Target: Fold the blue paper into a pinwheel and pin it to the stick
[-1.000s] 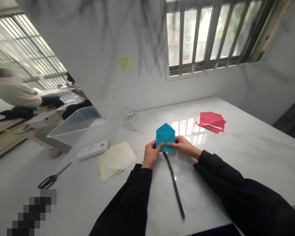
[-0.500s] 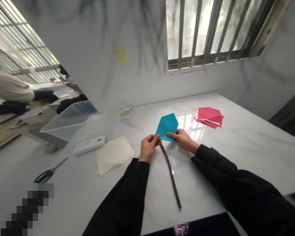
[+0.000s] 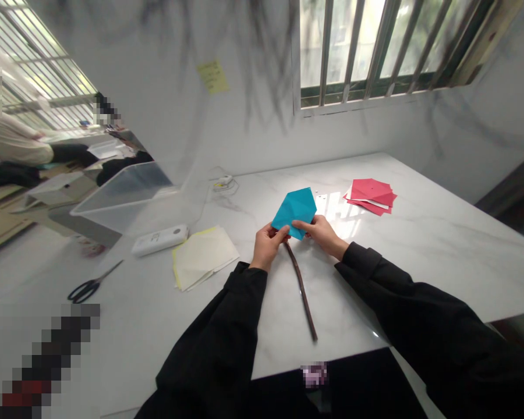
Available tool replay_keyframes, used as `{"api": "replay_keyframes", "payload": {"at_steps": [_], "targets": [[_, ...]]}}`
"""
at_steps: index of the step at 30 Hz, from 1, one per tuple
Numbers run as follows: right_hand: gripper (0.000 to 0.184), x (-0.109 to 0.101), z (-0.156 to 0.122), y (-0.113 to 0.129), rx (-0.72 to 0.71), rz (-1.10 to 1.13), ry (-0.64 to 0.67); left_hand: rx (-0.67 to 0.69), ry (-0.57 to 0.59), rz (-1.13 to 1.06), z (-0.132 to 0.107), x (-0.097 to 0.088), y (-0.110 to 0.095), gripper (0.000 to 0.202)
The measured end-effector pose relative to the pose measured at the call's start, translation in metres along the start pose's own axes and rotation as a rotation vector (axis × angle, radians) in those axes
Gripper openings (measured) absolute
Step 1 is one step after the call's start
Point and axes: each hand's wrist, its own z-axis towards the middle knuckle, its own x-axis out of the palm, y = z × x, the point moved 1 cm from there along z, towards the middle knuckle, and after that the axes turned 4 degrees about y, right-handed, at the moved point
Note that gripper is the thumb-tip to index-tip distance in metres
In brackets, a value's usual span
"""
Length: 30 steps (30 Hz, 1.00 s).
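Observation:
A creased blue sheet of paper (image 3: 294,208) is held up over the marble-patterned table. My left hand (image 3: 268,244) pinches its lower left corner between thumb and fingers. My right hand (image 3: 325,235) grips its lower right part, thumb lying on the front face and the other fingers behind. Below the paper a thin brown stick (image 3: 304,299) slants down towards me; its upper end is close to my left fingers, and I cannot tell whether they touch it. Left of my left hand lies a stack of cream paper (image 3: 205,259).
Red paper sheets (image 3: 370,195) lie at the back right of the table (image 3: 441,256). At left are black-handled scissors (image 3: 89,286), a white device (image 3: 160,240) and a clear plastic bin (image 3: 117,201). A seated person (image 3: 13,139) is at far left. A wall with a barred window stands behind.
The view has shifted, so most things sit higher in the picture. The blue paper has tilted slightly between my hands, which both keep hold of it.

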Motion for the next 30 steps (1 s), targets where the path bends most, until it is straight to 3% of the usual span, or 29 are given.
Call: {"api": "replay_keyframes", "payload": {"at_steps": [8,14,17,22,27,30], "targets": [[0.047,0.003,-0.006,0.007,-0.066,-0.059,-0.005,0.0,-0.023,-0.038,0.008,-0.002,0.009,0.07],[0.053,-0.002,-0.003,0.003,-0.059,0.024,-0.057,-0.047,0.035,-0.037,0.007,-0.004,0.007,0.059],[0.057,-0.005,-0.003,0.006,-0.084,0.104,-0.044,-0.046,0.056,0.017,0.007,-0.004,0.005,0.046],[0.057,-0.009,-0.005,0.013,-0.095,0.081,-0.13,-0.033,0.097,0.14,0.007,-0.004,0.004,0.026],[0.056,-0.008,-0.006,0.012,-0.058,0.095,-0.209,0.0,0.042,0.071,0.01,-0.003,0.007,0.032],[0.058,-0.008,-0.003,0.01,-0.065,0.118,-0.184,0.0,0.021,0.043,0.013,-0.004,0.01,0.036]]}}
